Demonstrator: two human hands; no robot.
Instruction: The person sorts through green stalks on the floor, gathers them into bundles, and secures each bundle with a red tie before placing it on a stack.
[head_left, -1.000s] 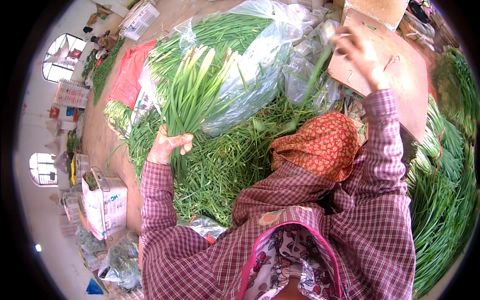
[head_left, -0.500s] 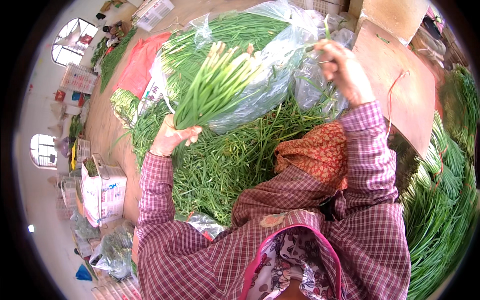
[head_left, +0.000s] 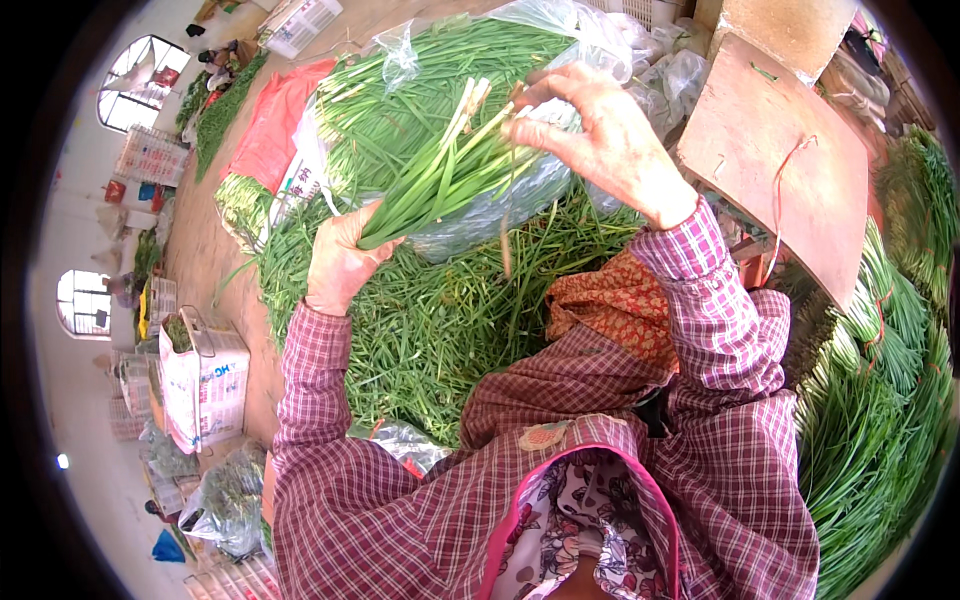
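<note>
My left hand [head_left: 340, 258] is closed around the leafy part of a bunch of garlic chives [head_left: 425, 195]. The bunch slants up to the right, with its pale stem ends at the top. Those ends meet my right hand [head_left: 610, 140], whose thumb and fingers are bent around some of them; exactly what the fingertips grip is partly hidden. A thin brownish wisp [head_left: 506, 250] hangs or falls below the right fingers, blurred. Under both hands lies a loose heap of chive leaves [head_left: 440, 330]. Behind the bunch, more chives [head_left: 450, 60] lie stacked on clear plastic sheeting [head_left: 480, 225].
A brown board [head_left: 770, 150] with a red cord stands at the right. Tied chive bundles [head_left: 880, 480] are stacked at the lower right. A red bag [head_left: 275, 130] lies at the back left. A white carton [head_left: 205, 390] and crates line the left wall.
My right hand has swung left and down from beside the plastic to the stem ends. The bunch in my left hand looks thinner and leans more to the right.
</note>
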